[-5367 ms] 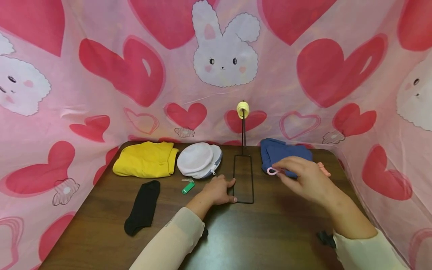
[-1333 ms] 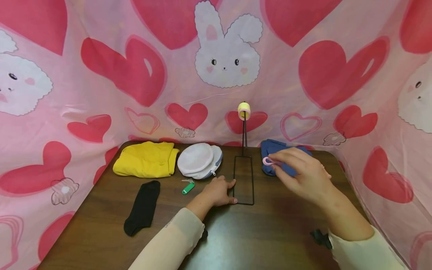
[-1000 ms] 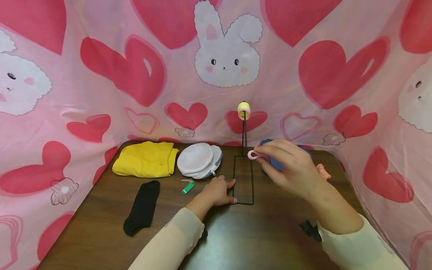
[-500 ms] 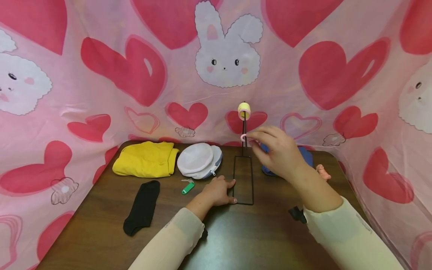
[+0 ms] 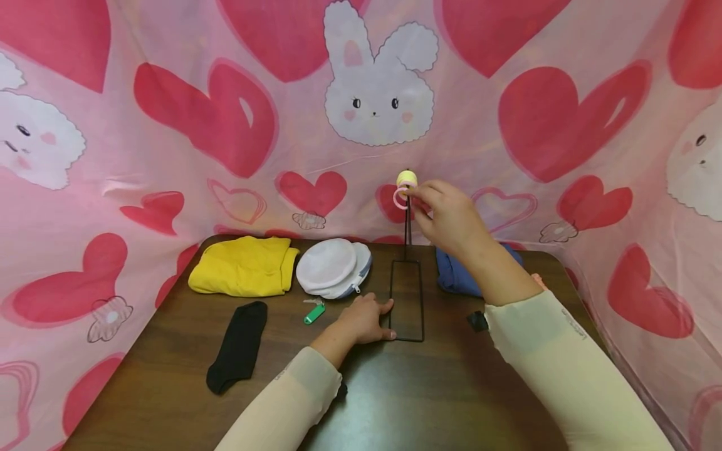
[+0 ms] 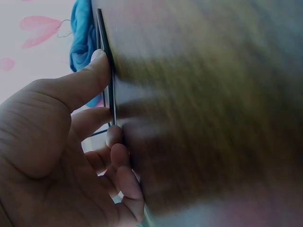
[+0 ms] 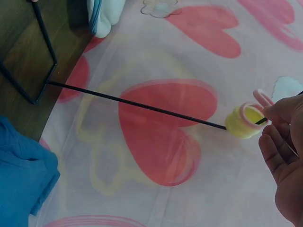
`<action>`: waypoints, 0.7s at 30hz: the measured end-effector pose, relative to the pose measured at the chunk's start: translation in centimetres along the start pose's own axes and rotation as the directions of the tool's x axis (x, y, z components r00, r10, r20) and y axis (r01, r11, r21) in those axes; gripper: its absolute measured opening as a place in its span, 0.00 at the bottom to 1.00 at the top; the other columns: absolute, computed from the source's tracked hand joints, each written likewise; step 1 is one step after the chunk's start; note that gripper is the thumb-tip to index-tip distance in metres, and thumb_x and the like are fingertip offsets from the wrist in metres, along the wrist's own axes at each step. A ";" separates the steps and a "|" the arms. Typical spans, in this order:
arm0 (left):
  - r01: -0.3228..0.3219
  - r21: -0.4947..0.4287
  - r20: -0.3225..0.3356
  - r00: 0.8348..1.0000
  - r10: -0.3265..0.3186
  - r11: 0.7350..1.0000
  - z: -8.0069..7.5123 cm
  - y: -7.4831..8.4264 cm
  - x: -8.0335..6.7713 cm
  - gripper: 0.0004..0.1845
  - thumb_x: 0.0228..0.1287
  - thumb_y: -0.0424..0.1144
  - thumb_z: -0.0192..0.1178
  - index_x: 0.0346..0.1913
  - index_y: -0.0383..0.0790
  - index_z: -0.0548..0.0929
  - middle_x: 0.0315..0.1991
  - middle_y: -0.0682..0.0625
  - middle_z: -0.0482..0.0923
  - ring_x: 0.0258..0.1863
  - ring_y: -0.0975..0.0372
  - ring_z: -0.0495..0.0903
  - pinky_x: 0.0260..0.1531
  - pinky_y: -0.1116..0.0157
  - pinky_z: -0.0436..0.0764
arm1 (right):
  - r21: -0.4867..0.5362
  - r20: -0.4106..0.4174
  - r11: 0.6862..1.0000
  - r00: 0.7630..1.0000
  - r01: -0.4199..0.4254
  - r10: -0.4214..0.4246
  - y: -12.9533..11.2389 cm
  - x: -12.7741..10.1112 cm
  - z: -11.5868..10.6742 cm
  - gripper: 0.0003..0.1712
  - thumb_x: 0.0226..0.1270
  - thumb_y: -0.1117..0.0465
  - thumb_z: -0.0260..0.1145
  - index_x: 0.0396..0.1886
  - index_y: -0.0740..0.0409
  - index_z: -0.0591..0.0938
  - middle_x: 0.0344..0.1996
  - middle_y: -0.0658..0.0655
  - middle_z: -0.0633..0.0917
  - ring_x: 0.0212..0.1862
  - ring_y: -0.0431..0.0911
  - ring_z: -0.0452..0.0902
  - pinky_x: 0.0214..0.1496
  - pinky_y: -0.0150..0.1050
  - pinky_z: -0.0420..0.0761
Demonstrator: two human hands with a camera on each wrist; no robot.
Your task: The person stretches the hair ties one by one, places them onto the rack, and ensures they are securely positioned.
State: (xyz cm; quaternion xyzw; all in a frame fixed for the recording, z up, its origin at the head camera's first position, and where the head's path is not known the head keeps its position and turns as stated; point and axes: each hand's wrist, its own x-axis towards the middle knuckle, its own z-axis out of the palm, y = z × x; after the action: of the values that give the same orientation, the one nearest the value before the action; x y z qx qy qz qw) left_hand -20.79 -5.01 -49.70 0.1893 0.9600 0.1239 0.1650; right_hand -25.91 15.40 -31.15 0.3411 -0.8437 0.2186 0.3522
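Observation:
My right hand (image 5: 451,216) pinches a pink hair tie (image 5: 400,199) between thumb and fingertips, right in front of the tip of a black wire stand (image 5: 407,228). Several yellow hair ties (image 5: 407,177) hang bunched on the stand's top arm, with a pink one at the front of the bunch; the right wrist view shows the held hair tie (image 7: 261,97) beside this bunch (image 7: 239,124). On the table, my left hand (image 5: 363,319) presses the left side of the stand's rectangular base, thumb (image 6: 100,64) and forefinger apart along the wire.
Left of the stand lie a folded yellow cloth (image 5: 242,268), a white zip pouch (image 5: 327,266), a key with green tag (image 5: 314,313) and a black sock (image 5: 238,347). To the right are a folded blue cloth (image 5: 459,275) and a mostly hidden coral-coloured item (image 5: 539,281). Patterned pink fabric surrounds the table.
My right hand has carried the pink hair tie from above the blue cloth leftward and up to the stand's top arm. The left hand has stayed at the base.

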 end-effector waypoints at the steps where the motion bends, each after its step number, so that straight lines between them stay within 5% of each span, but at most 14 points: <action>1: -0.001 -0.001 0.000 1.000 0.001 1.000 0.0 0.0 0.0 0.44 0.59 0.66 0.71 0.78 0.63 0.69 0.65 0.43 0.71 0.61 0.49 0.73 0.50 0.47 0.80 | -0.006 0.001 1.000 1.000 -0.006 0.006 0.2 0.1 0.1 0.15 0.63 0.70 0.73 0.51 0.64 0.89 0.42 0.62 0.87 0.46 0.56 0.82 0.51 0.51 0.83; 11: -0.010 -0.010 -0.006 1.000 0.010 1.000 0.0 -0.1 0.1 0.44 0.59 0.65 0.71 0.78 0.62 0.69 0.67 0.42 0.71 0.62 0.49 0.73 0.52 0.48 0.79 | 0.011 0.012 0.995 0.995 -0.100 0.100 0.9 -0.7 -0.3 0.16 0.62 0.69 0.72 0.51 0.64 0.88 0.44 0.62 0.87 0.43 0.56 0.82 0.49 0.52 0.83; 21: -0.045 0.007 -0.042 0.998 0.046 0.999 0.4 -0.4 -0.2 0.43 0.62 0.65 0.69 0.78 0.60 0.69 0.65 0.42 0.73 0.61 0.49 0.74 0.57 0.52 0.77 | 0.079 -0.004 0.987 0.990 -0.138 0.139 0.4 -7.9 -2.1 0.20 0.61 0.66 0.76 0.53 0.63 0.87 0.42 0.58 0.89 0.39 0.50 0.84 0.43 0.45 0.83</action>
State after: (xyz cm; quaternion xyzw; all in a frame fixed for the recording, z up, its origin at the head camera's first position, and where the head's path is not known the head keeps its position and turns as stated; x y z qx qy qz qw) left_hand -20.57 -5.40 -50.10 0.2089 0.9590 0.1288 0.1415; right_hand -21.17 20.27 -35.75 0.2943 -0.8544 0.2773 0.3262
